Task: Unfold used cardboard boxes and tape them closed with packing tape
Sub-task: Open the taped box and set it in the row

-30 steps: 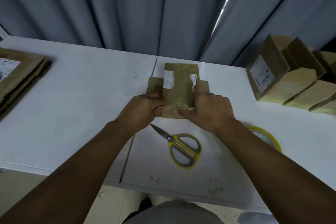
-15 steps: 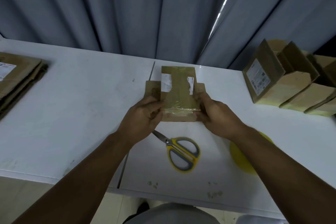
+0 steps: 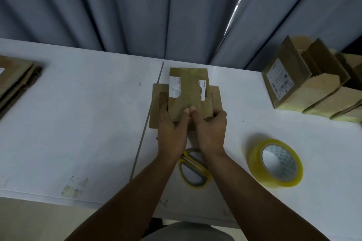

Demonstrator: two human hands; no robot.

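While both my thumbs press side by side on its top face, the small cardboard box [image 3: 189,92] lies straight ahead of my hands, in the middle of the table [image 3: 88,113]. Its long axis runs away from me, the same way as the shiny strip of tape on its top. My left hand [image 3: 172,135] holds the near left side, with the fingers along the wall and the thumb on top. My right hand [image 3: 212,133] is curled round the near right corner in the same manner, so neither hand is free. The packing tape roll [image 3: 256,162] lies on the table to the right, near my right hand but apart from it. I judge this hand should reach it if another strip is needed. The yellow scissors [image 3: 191,182] lie under my wrists, partly hidden.
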